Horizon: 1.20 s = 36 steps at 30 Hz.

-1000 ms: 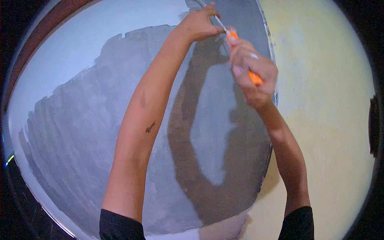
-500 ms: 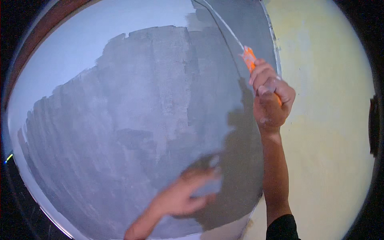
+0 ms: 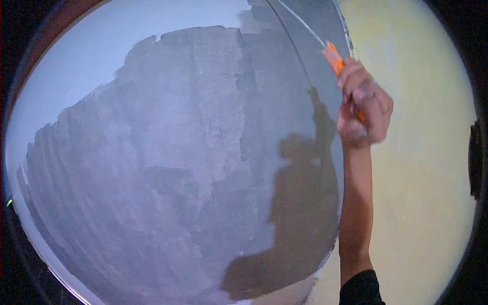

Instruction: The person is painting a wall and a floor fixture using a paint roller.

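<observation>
My right hand (image 3: 367, 104) is raised in front of the wall and wrapped round the orange handle of a paint roller (image 3: 333, 58). The handle is smeared with pale paint. From its upper end a thin, light-coloured rod (image 3: 303, 24) slants up and left past the top of the picture, so the roller's head is hidden. Behind it spreads a wall panel coated in grey paint (image 3: 152, 117), patchy and streaked. Above and left of the ragged grey edge lies a pale, bluish-white area (image 3: 168, 15). My left hand is out of view.
A yellowish wall (image 3: 427, 152) borders the grey on the right, with a rough seam between them. A brown strip (image 3: 56, 30) curves along the upper left. My shadow (image 3: 300, 203) falls on the grey surface. A dark object (image 3: 475, 160) sits at the far right rim.
My right hand and the roller have moved a little up and to the right. My left hand, blurred low in front of the grey wall before, has left the picture.
</observation>
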{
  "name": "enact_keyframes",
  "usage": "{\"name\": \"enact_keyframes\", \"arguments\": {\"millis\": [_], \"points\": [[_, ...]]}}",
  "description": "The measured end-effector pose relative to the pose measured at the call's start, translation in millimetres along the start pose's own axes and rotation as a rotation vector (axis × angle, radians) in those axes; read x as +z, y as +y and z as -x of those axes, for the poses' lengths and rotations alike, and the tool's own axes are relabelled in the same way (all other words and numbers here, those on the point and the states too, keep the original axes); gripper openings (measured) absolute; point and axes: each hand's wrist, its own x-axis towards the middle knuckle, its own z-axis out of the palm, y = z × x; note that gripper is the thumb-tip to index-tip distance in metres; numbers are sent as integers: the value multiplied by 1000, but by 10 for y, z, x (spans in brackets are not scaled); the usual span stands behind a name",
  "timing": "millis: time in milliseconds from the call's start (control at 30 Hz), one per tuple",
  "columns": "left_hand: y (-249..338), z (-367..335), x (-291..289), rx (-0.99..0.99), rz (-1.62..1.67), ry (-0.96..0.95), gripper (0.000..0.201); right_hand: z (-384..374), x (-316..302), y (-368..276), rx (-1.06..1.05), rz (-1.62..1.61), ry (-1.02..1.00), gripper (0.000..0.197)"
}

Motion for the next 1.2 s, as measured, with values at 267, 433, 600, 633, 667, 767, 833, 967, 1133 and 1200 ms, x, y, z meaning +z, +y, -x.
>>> {"name": "enact_keyframes", "arguments": {"millis": [267,433,600,633,667,767,833,967,1133,1200], "points": [[-689,10,237,84,-172,52,36,-428,-82,525,65,-29,-33,24],[-990,69,375,130,-258,118,38,-328,-9,504,53,-72,20,25],[-1280,109,524,181,-342,172,40,40,39,269,75,33,-31,28],[-1282,105,513,194,-364,175,40,-26,17,301,72,40,-35,28],[-1322,106,540,204,-383,180,40,-158,-9,389,56,-31,-13,24],[-1427,174,642,227,-431,196,41,-448,-83,515,61,-120,-13,20],[-1499,252,728,240,-461,201,42,-463,-156,475,38,-104,-52,18],[-1584,474,1066,251,-490,224,44,204,-95,-169,126,117,25,31],[-1686,722,1305,266,-543,252,45,1247,257,-1797,778,648,260,27],[-1693,778,1407,282,-569,258,46,1546,162,-2327,982,868,244,25]]}}
